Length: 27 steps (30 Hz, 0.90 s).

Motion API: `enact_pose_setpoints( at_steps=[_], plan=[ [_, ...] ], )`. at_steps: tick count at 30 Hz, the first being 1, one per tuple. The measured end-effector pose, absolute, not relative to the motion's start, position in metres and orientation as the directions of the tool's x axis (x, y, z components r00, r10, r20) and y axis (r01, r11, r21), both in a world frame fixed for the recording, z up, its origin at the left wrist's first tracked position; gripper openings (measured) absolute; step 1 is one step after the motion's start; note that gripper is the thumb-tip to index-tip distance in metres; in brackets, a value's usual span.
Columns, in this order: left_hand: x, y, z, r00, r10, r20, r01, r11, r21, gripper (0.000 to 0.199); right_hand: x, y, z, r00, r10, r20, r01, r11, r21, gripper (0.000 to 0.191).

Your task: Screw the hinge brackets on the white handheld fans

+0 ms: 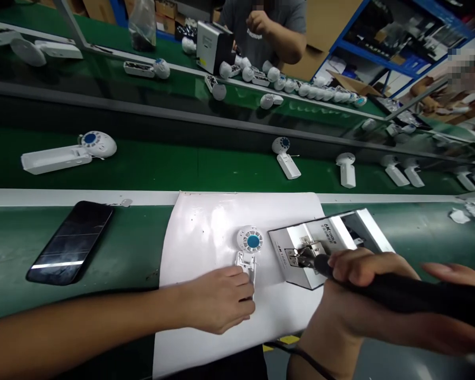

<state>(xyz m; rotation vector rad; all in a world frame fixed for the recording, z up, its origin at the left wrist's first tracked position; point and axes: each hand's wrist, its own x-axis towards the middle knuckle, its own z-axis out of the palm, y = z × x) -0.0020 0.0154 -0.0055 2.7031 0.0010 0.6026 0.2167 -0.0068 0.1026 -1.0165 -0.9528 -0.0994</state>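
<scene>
a dark phone (70,244) lies on the green bench (8,232), and beyond, a clear bag (142,26) stands near cardboard boxes (166,9).

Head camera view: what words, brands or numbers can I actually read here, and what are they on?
"6KTOOLS": top of the silver box; smaller characters beneath are too small to read.
"6K1050": front of the same box, small, so the digits are likely rather than certain.
Too blurred: lettering on the grey shirt.
Too small: markings on the far silver machine.
</scene>
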Motion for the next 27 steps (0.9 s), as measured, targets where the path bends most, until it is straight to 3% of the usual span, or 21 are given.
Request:
enact_pose_setpoints(
  at_steps=[6,12,27],
  plan=[
    [-0.002,0.015,-0.006,0.908,0.089,0.410,-0.072,-0.929,0.363,0.018,0.230,-0.002,0.094,0.501,0.535,0.681,0.426,0.532,-0.732,0.062],
    [0.000,0.015,-0.009,0.904,0.079,0.421,-0.079,-0.935,0.345,0.019,0.194,-0.001,0.092,0.396,0.722,0.567,0.046,0.601,-0.798,0.059],
    [0.001,0.014,-0.007,0.907,0.080,0.414,-0.071,-0.939,0.337,0.023,0.178,0.014,0.062,0.379,0.806,0.455,-0.069,0.515,-0.854,0.049]
  ],
)
